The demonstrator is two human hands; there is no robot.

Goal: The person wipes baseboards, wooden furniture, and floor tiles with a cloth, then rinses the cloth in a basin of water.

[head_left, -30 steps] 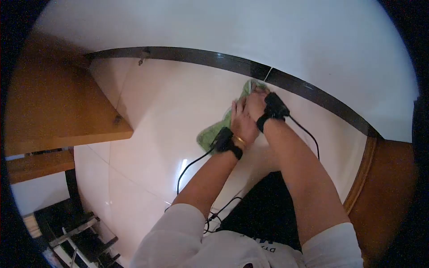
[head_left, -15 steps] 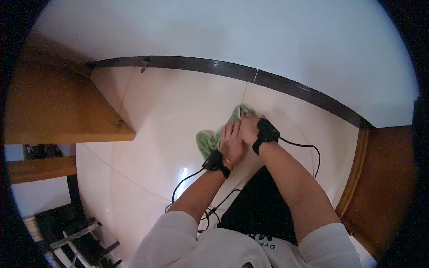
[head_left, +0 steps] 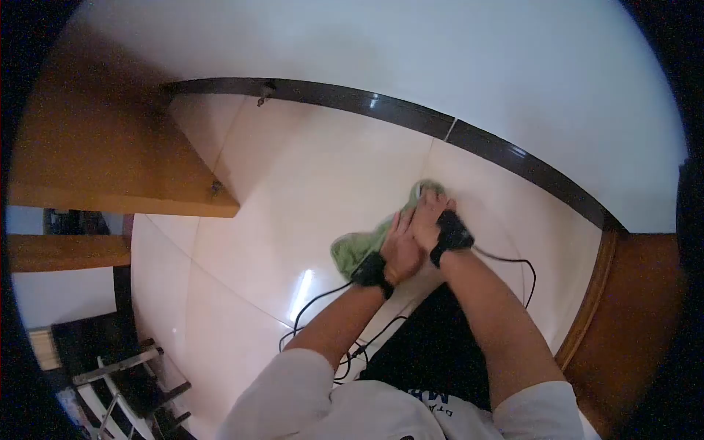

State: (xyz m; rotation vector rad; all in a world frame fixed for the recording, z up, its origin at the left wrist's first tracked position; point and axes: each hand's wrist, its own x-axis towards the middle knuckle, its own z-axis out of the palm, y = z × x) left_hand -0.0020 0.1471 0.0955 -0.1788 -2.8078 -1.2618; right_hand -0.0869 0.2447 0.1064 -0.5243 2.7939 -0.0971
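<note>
A green cloth (head_left: pixel 354 250) lies crumpled on the pale tiled floor (head_left: pixel 293 169). My left hand (head_left: pixel 402 253) presses on its middle, fingers stretched out flat. Close beside it, my right hand (head_left: pixel 427 224) rests over the cloth's far end, fingers extended and slightly spread. The two hands touch or overlap at their inner edges. Part of the cloth is hidden beneath them. Each wrist carries a black strapped device, the left one (head_left: pixel 370 272) and the right one (head_left: pixel 455 231), with a cable attached.
A dark baseboard (head_left: pixel 352 100) runs along the white wall (head_left: pixel 440 51) ahead. An open wooden door (head_left: pixel 110 161) stands at left with a door stopper (head_left: pixel 260 100) near the wall. Brown wood (head_left: pixel 631 315) is at right. Black cables (head_left: pixel 358 353) trail on the floor; a metal-framed object (head_left: pixel 117 374) stands lower left.
The view has shifted slightly. Both hands and the cloth appear a little farther right. The right hand's fingers now look more stretched out over the cloth.
</note>
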